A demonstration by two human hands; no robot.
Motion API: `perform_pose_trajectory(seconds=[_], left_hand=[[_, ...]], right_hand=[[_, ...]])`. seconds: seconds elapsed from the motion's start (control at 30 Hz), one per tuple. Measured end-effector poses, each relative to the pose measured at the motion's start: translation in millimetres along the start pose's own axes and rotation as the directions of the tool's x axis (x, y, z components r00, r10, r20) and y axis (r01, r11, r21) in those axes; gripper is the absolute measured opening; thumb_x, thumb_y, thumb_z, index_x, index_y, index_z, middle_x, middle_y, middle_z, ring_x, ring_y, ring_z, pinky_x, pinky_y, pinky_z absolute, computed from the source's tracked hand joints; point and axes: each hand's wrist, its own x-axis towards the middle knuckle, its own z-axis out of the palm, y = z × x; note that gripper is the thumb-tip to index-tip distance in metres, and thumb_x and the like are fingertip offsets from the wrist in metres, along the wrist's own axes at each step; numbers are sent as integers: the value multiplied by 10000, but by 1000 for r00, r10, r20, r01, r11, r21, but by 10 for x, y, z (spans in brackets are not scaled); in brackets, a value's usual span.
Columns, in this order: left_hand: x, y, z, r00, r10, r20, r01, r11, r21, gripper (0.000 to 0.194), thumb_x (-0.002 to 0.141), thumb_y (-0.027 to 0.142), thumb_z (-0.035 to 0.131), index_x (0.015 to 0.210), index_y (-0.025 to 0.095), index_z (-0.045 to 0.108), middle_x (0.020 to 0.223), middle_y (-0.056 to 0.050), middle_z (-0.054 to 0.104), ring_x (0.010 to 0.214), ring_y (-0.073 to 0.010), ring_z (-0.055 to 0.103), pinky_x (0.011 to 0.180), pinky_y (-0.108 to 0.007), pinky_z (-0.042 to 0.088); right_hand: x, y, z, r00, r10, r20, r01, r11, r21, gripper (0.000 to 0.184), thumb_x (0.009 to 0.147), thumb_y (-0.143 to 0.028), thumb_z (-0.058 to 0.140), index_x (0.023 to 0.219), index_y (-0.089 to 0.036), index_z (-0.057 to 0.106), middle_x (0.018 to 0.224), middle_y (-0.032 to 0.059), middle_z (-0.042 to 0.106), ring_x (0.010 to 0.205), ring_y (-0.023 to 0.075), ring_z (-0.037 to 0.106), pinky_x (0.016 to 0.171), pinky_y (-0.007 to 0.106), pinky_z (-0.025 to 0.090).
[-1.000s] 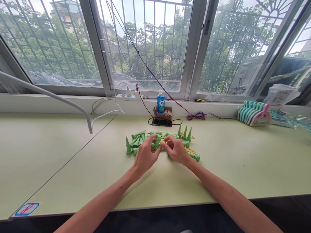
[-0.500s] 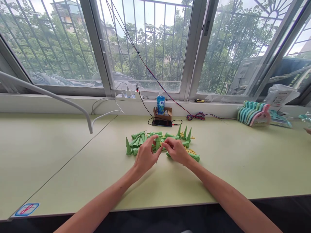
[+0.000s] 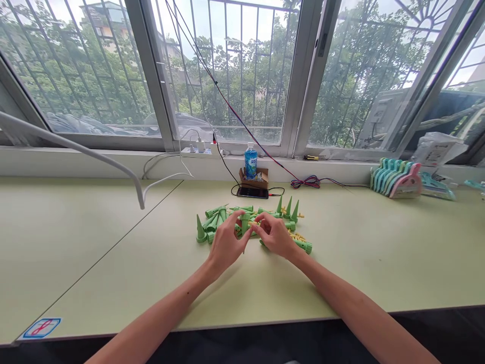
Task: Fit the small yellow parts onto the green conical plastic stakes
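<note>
My left hand (image 3: 226, 241) is closed on a green plastic watering spike (image 3: 244, 220), held with its ridged cap up and its point down. At the side of that spike, my right hand (image 3: 278, 236) pinches a small yellow valve piece (image 3: 252, 224). The fingertips of both hands meet there and partly hide the contact. Around the hands lie several more green spikes (image 3: 215, 221), and a few stand point up (image 3: 288, 207). Loose yellow pieces (image 3: 297, 236) are heaped just right of my right hand, beside a lying spike (image 3: 304, 246).
Behind the spikes are a phone (image 3: 252, 192) with a cable and a blue bottle (image 3: 250, 162) in a cardboard box (image 3: 261, 184). A coiled cable (image 3: 306, 181) and a row of hangers (image 3: 396, 178) lie along the wall. A white tube (image 3: 113, 153) crosses the left side.
The held spike has turned a little, and the yellow piece now shows more plainly at its side. Both hands stay in nearly the same place. A hand at the far right edge has gone from view.
</note>
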Motion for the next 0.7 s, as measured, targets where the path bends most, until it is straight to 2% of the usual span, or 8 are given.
perform_pose_trajectory(seconds=[0.5, 0.7], left_hand=[[-16, -43, 14, 999, -11, 31, 11, 1000, 15, 357, 869, 368, 618, 1191, 239, 535, 867, 11, 588, 455, -74, 435, 522, -229, 405], [-13, -47, 18, 1000, 14, 24, -15, 1000, 17, 348, 857, 319, 630, 1183, 230, 547, 888, 3, 600, 458, -73, 445, 534, -234, 419]], right_hand=[[12, 12, -4, 1000, 2, 25, -2, 1000, 11, 142, 913, -279, 532, 800, -193, 530, 553, -55, 443, 507, 114, 362, 509, 256, 275], [20, 21, -11, 999, -13, 31, 13, 1000, -13, 184, 922, -261, 506, 753, -191, 532, 558, -44, 453, 506, 111, 360, 504, 255, 262]])
